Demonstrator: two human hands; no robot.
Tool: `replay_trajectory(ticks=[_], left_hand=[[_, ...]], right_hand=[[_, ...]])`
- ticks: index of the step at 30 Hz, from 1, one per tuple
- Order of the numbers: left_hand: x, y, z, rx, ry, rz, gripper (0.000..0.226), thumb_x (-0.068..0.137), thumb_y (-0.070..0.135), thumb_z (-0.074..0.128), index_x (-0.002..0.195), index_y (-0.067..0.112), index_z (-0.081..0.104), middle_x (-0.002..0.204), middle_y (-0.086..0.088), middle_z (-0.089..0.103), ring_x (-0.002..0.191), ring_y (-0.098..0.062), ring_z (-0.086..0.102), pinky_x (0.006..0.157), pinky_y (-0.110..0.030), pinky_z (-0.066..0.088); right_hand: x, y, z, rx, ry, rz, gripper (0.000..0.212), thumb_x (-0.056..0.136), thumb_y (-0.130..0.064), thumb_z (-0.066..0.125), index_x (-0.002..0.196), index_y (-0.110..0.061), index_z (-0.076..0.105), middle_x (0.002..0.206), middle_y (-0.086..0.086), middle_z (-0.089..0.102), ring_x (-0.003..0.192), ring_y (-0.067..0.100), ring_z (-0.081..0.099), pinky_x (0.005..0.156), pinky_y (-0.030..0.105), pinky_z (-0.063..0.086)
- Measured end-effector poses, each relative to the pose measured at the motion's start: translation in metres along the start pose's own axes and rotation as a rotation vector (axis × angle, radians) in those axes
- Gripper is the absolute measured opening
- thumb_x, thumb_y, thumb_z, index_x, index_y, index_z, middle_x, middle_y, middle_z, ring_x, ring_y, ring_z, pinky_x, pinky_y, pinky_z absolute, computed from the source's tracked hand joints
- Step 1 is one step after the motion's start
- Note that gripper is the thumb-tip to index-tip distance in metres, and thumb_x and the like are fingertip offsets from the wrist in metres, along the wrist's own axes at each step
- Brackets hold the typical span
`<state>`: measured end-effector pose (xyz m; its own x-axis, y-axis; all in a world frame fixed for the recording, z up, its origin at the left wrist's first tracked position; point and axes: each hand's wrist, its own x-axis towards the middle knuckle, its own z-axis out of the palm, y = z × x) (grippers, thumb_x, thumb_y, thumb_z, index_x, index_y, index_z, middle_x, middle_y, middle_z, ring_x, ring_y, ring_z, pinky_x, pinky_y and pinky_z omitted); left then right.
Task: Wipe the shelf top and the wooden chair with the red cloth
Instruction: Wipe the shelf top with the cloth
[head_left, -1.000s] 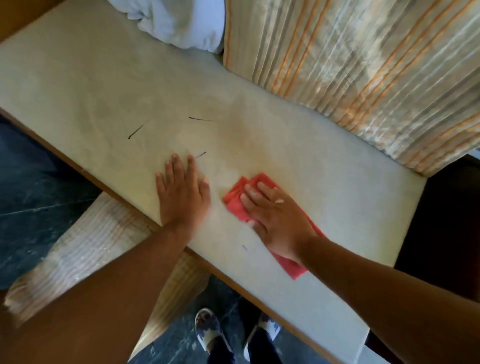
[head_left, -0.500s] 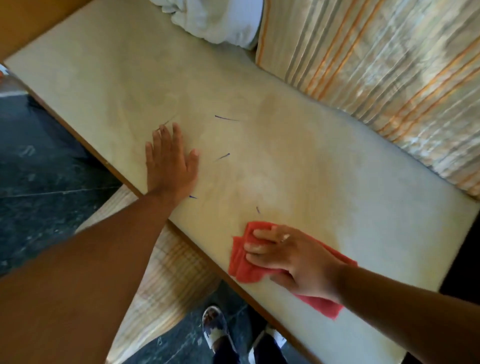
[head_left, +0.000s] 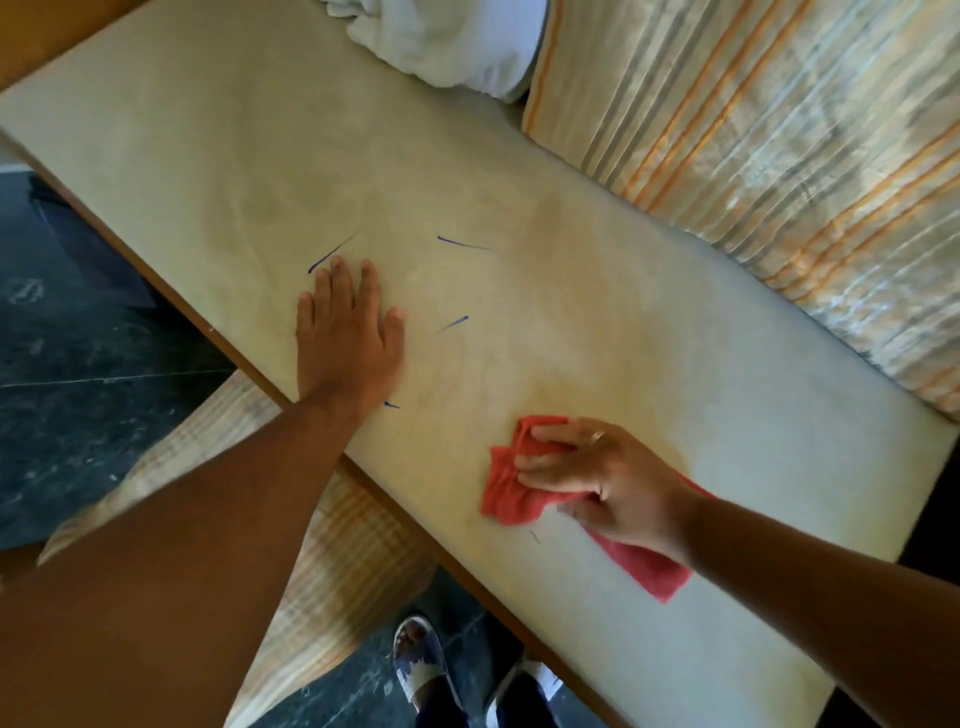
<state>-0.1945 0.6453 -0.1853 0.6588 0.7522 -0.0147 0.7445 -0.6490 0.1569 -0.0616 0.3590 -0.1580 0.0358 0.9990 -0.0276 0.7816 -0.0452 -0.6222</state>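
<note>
Pressing red cloth (head_left: 511, 493) onto shelf top (head_left: 597, 312), right hand (head_left: 597, 480) fingers curled gripping it; left hand (head_left: 345, 338) flat, fingers spread open.

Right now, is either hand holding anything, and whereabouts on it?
The right hand presses the red cloth to the shelf top, fingers across its middle. The left hand lies flat, empty.

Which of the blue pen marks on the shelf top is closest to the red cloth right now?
The short blue dash beside the left wrist, on the shelf top. The other blue strokes lie farther up, away from the red cloth.
</note>
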Motion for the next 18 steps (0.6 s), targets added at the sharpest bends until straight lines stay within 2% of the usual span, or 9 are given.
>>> replay_trajectory(ticks=[2, 4, 6, 7, 9, 11, 13, 15, 18], left_hand=[[0.001, -0.001, 0.002, 0.000, 0.014, 0.001, 0.063, 0.101, 0.043, 0.027, 0.156, 0.015, 0.018, 0.164, -0.018, 0.014, 0.151, -0.033, 0.010, 0.122, -0.048, 0.007], [0.001, -0.002, 0.003, -0.002, 0.015, 0.001, 0.064, 0.100, 0.044, 0.027, 0.156, 0.015, 0.018, 0.163, -0.018, 0.015, 0.151, -0.033, 0.011, 0.122, -0.048, 0.007], [0.000, -0.002, 0.004, -0.005, 0.016, 0.000, 0.065, 0.099, 0.045, 0.025, 0.156, 0.015, 0.018, 0.163, -0.018, 0.015, 0.151, -0.033, 0.011, 0.122, -0.048, 0.007], [0.001, -0.002, 0.004, -0.006, 0.012, -0.001, 0.066, 0.098, 0.046, 0.023, 0.156, 0.016, 0.018, 0.163, -0.018, 0.015, 0.151, -0.033, 0.011, 0.122, -0.048, 0.007], [0.001, -0.003, 0.003, -0.007, 0.003, -0.008, 0.066, 0.098, 0.047, 0.021, 0.156, 0.016, 0.017, 0.164, -0.017, 0.015, 0.151, -0.033, 0.010, 0.122, -0.048, 0.007], [0.000, -0.003, 0.003, -0.011, 0.007, -0.008, 0.066, 0.098, 0.046, 0.023, 0.156, 0.016, 0.017, 0.163, -0.018, 0.015, 0.151, -0.033, 0.011, 0.122, -0.048, 0.007], [0.001, -0.002, 0.003, -0.011, 0.011, -0.007, 0.065, 0.099, 0.045, 0.026, 0.156, 0.016, 0.019, 0.163, -0.018, 0.016, 0.151, -0.034, 0.012, 0.122, -0.048, 0.007], [0.000, -0.003, 0.004, -0.008, 0.013, -0.014, 0.065, 0.099, 0.045, 0.027, 0.156, 0.016, 0.019, 0.163, -0.018, 0.016, 0.151, -0.033, 0.012, 0.122, -0.048, 0.007], [-0.001, -0.001, 0.003, -0.006, 0.011, -0.005, 0.065, 0.099, 0.046, 0.026, 0.156, 0.016, 0.018, 0.163, -0.018, 0.016, 0.151, -0.033, 0.012, 0.122, -0.048, 0.007]], right_hand=[[0.029, 0.014, -0.011, -0.005, 0.155, 0.107, 0.043, 0.077, -0.013, 0.081, 0.118, -0.024, 0.072, 0.124, -0.012, 0.068, 0.132, 0.012, 0.048, 0.110, 0.040, 0.041], [0.038, 0.004, -0.002, -0.012, 0.234, 0.217, 0.041, 0.081, -0.018, 0.075, 0.120, -0.031, 0.071, 0.131, -0.016, 0.061, 0.133, 0.005, 0.042, 0.112, 0.036, 0.039], [0.011, -0.017, 0.022, 0.023, 0.177, 0.208, 0.039, 0.086, -0.027, 0.066, 0.121, -0.043, 0.066, 0.140, -0.022, 0.052, 0.135, 0.001, 0.040, 0.112, 0.033, 0.038], [-0.011, -0.029, 0.034, 0.042, 0.124, 0.165, 0.036, 0.088, -0.030, 0.065, 0.121, -0.045, 0.065, 0.138, -0.024, 0.054, 0.136, 0.000, 0.040, 0.111, 0.033, 0.040], [-0.041, -0.042, 0.044, 0.074, 0.044, 0.065, 0.034, 0.088, -0.035, 0.067, 0.121, -0.042, 0.064, 0.129, -0.028, 0.060, 0.136, -0.003, 0.039, 0.111, 0.034, 0.039], [-0.032, -0.032, 0.032, 0.022, 0.005, -0.010, 0.039, 0.086, -0.032, 0.068, 0.124, -0.040, 0.063, 0.131, -0.026, 0.059, 0.136, -0.004, 0.038, 0.113, 0.032, 0.036], [0.004, -0.016, 0.013, -0.034, 0.095, 0.038, 0.043, 0.084, -0.026, 0.069, 0.124, -0.040, 0.063, 0.135, -0.021, 0.053, 0.132, -0.006, 0.036, 0.111, 0.025, 0.033], [0.043, -0.002, -0.002, -0.089, 0.229, 0.137, 0.043, 0.082, -0.019, 0.070, 0.121, -0.034, 0.068, 0.132, -0.016, 0.056, 0.129, -0.004, 0.036, 0.110, 0.020, 0.027], [0.049, -0.017, 0.019, -0.093, 0.288, 0.199, 0.036, 0.086, -0.023, 0.067, 0.121, -0.027, 0.070, 0.127, -0.014, 0.065, 0.132, 0.009, 0.046, 0.113, 0.021, 0.024]])
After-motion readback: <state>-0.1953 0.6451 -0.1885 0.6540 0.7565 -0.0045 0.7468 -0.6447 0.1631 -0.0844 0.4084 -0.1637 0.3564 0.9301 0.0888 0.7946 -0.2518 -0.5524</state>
